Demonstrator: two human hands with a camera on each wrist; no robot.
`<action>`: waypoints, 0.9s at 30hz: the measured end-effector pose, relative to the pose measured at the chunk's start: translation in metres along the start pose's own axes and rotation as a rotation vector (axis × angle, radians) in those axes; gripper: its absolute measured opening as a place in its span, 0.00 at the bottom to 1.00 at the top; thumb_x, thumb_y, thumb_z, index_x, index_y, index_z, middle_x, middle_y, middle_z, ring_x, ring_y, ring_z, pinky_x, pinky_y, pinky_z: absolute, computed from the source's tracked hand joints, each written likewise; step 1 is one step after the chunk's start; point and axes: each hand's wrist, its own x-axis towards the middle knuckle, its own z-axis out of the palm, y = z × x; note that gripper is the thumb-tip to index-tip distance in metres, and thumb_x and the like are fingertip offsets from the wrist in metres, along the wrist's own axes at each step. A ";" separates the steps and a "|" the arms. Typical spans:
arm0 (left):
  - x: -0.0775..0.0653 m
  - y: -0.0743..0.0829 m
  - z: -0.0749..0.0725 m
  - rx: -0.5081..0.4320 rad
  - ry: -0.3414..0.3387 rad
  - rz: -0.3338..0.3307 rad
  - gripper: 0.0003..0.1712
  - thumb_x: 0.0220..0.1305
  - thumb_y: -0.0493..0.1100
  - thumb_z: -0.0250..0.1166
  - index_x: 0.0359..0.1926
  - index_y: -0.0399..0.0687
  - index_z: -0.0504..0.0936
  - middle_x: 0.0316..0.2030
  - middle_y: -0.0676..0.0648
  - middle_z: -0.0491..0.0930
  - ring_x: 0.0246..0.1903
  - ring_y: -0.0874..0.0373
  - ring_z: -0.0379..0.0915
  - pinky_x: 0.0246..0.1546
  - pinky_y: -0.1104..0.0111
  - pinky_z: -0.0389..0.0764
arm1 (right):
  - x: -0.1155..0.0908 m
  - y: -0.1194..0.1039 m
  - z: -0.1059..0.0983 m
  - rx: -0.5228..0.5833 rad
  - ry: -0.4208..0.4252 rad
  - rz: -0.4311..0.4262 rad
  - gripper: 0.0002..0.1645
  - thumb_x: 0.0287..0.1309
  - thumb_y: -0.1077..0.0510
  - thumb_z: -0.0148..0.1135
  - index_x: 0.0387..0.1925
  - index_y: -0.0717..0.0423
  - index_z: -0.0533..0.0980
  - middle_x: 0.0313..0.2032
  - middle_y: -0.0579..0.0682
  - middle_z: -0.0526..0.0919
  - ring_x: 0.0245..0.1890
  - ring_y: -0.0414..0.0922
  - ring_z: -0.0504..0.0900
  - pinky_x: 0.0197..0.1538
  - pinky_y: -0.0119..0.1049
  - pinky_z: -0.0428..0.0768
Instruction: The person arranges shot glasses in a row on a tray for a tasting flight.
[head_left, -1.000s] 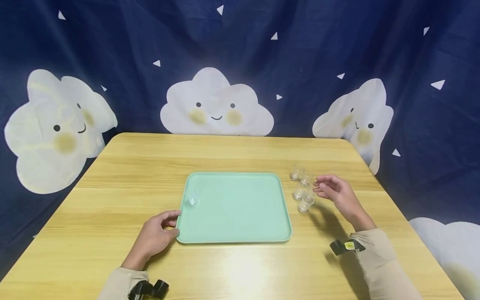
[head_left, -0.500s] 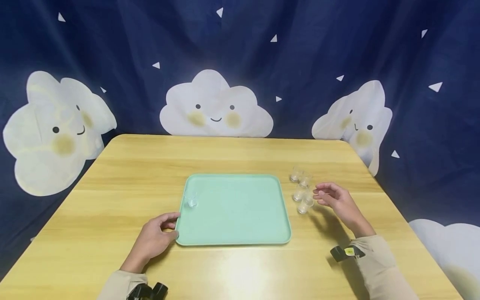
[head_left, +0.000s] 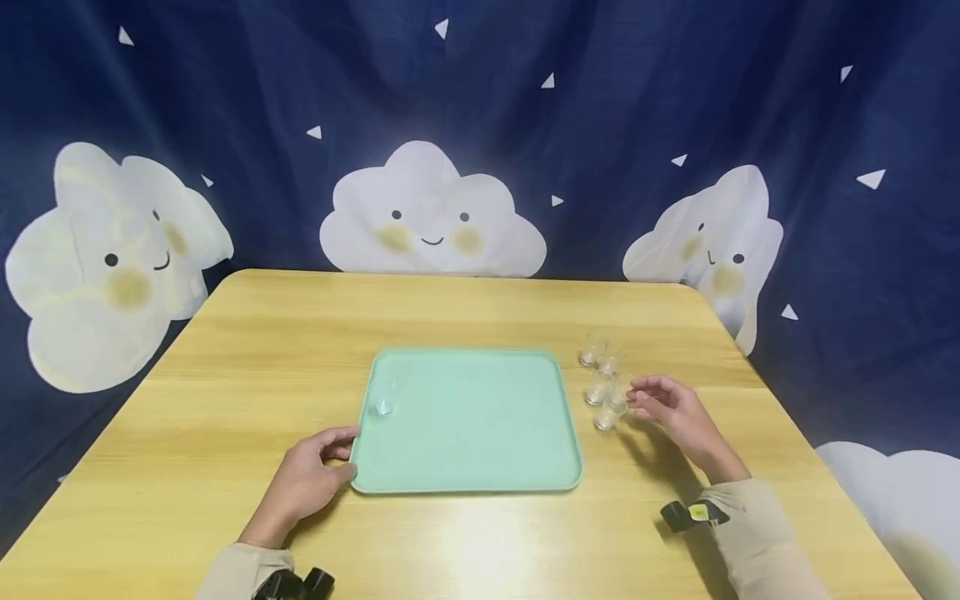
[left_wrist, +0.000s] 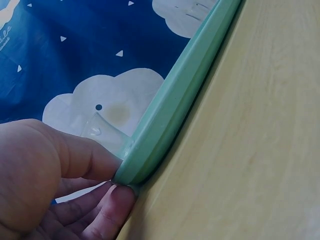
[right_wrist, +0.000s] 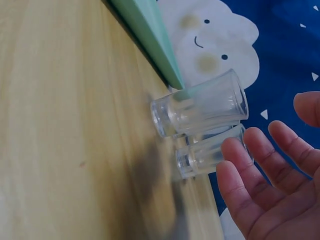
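A clear shot glass (head_left: pixel 385 400) stands on the left side of a mint-green tray (head_left: pixel 480 421). My left hand (head_left: pixel 307 479) touches the tray's left edge near its front corner, thumb and fingers set apart along the rim. Several more clear shot glasses (head_left: pixel 601 387) stand in a close cluster on the table, right of the tray. My right hand (head_left: pixel 675 417) hovers beside the nearest of them with nothing in it, fingers loosely bent. In the right wrist view, its fingertips (right_wrist: pixel 231 175) are close to two upright glasses (right_wrist: pixel 200 106); I cannot tell whether they touch.
The light wooden table (head_left: pixel 480 312) extends around the tray, with its far edge against a dark blue curtain (head_left: pixel 480 75) printed with white clouds. Black wrist cameras sit on both beige sleeves (head_left: pixel 765 533).
My right hand has come down slightly toward the nearest glasses, staying on their right side. The left hand stays at the tray's edge, and the glasses keep their places.
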 end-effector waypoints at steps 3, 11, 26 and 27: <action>-0.002 -0.001 0.000 -0.003 -0.008 0.003 0.29 0.55 0.35 0.66 0.60 0.39 0.76 0.43 0.47 0.81 0.45 0.52 0.76 0.41 0.61 0.74 | -0.003 0.004 0.002 -0.008 -0.010 0.021 0.20 0.68 0.68 0.51 0.51 0.85 0.63 0.42 0.63 0.79 0.41 0.39 0.82 0.45 0.35 0.80; 0.000 0.001 0.000 -0.001 0.007 -0.002 0.29 0.55 0.35 0.66 0.61 0.40 0.76 0.43 0.47 0.81 0.45 0.53 0.76 0.42 0.62 0.73 | -0.001 0.005 0.002 -0.044 -0.012 0.118 0.22 0.65 0.68 0.54 0.54 0.82 0.65 0.47 0.71 0.74 0.41 0.39 0.80 0.47 0.35 0.80; 0.001 -0.002 0.000 0.012 0.017 0.011 0.29 0.55 0.34 0.66 0.60 0.39 0.77 0.43 0.46 0.81 0.45 0.52 0.75 0.43 0.61 0.73 | 0.003 0.006 0.008 -0.077 -0.083 0.127 0.22 0.63 0.67 0.58 0.54 0.78 0.67 0.48 0.71 0.75 0.42 0.43 0.81 0.47 0.36 0.80; 0.001 -0.002 0.000 0.011 0.015 0.012 0.29 0.54 0.34 0.66 0.60 0.39 0.76 0.43 0.46 0.81 0.45 0.52 0.75 0.42 0.61 0.73 | 0.004 0.007 0.008 -0.085 -0.087 0.123 0.22 0.63 0.66 0.58 0.54 0.78 0.67 0.48 0.71 0.75 0.43 0.44 0.81 0.46 0.36 0.80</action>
